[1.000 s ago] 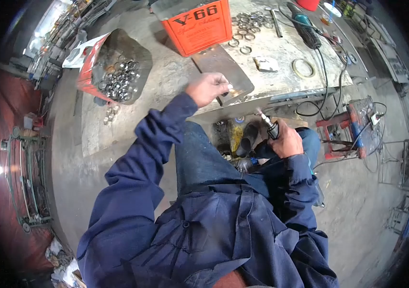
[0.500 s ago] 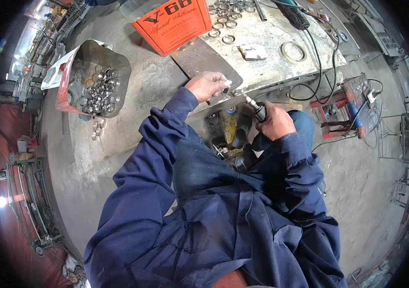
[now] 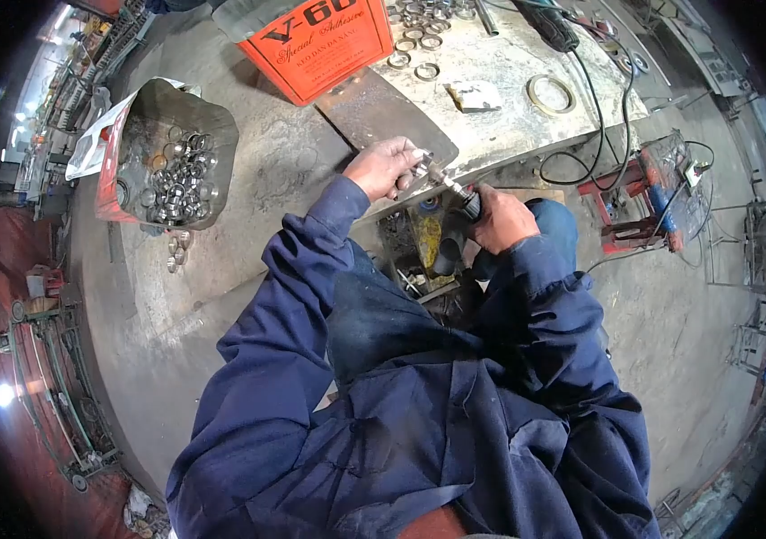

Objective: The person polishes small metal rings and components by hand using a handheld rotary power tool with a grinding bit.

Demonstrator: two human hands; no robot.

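My left hand [image 3: 383, 168] is closed, pinching a small shiny metal ring [image 3: 421, 163] over the table's front edge. From the right, my right hand [image 3: 505, 221] wraps round a die grinder [image 3: 469, 201] with a dark body and a metal nose. Its narrow grinding bit [image 3: 440, 174] points at the ring, with the tip right at the opening. Under my left hand lies a dark metal plate [image 3: 383, 115].
An orange-red adhesive can [image 3: 329, 54] stands behind the plate. More rings [image 3: 428, 71] lie at the back, near a larger ring [image 3: 550, 94] and a corded power tool [image 3: 548, 25]. A cut-open can [image 3: 221, 135] full of rings is at left, a red-framed stand [image 3: 621, 202] at right.
My right hand has moved up and left, bringing the grinder's bit from a gap away to the ring. My left hand stays nearly in place, its fingers turned slightly.
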